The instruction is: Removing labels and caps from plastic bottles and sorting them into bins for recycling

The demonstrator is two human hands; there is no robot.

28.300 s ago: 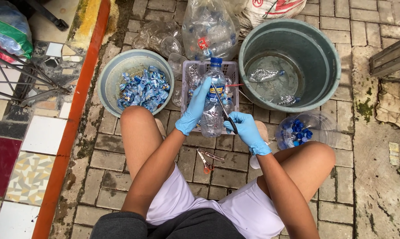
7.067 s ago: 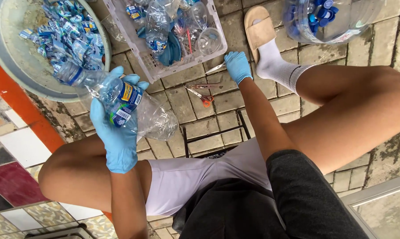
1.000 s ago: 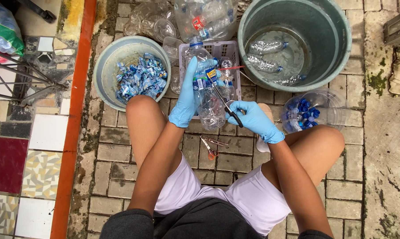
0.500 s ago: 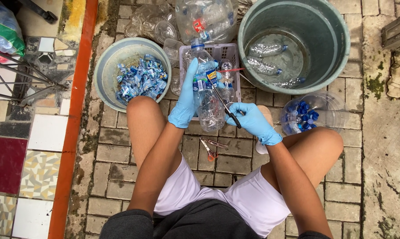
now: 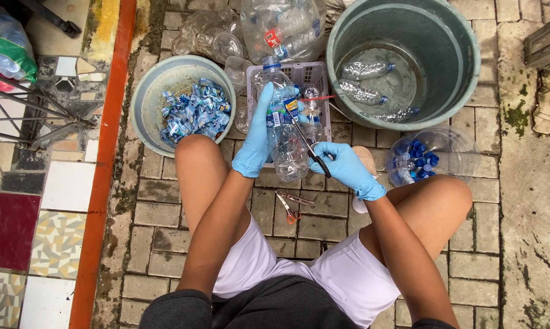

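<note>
Both my hands wear blue gloves. My left hand [image 5: 257, 137] grips a clear plastic bottle [image 5: 285, 131] with a blue label, holding it upright over a white slotted basket [image 5: 314, 76]. My right hand [image 5: 345, 167] holds black-handled scissors [image 5: 308, 146], whose blades lie against the bottle's label. Another pair of scissors with reddish handles [image 5: 292, 204] lies on the brick paving between my knees.
A grey basin [image 5: 150, 85] at the left holds several torn blue labels. A large green tub [image 5: 464, 73] at the upper right holds a few stripped bottles. A clear bowl [image 5: 458, 146] of blue caps sits by my right knee. Clear bags of bottles [image 5: 287, 24] lie beyond the basket.
Over the last second the scissors have shifted slightly along the bottle's label; both hands and the bottle stay in nearly the same place.
</note>
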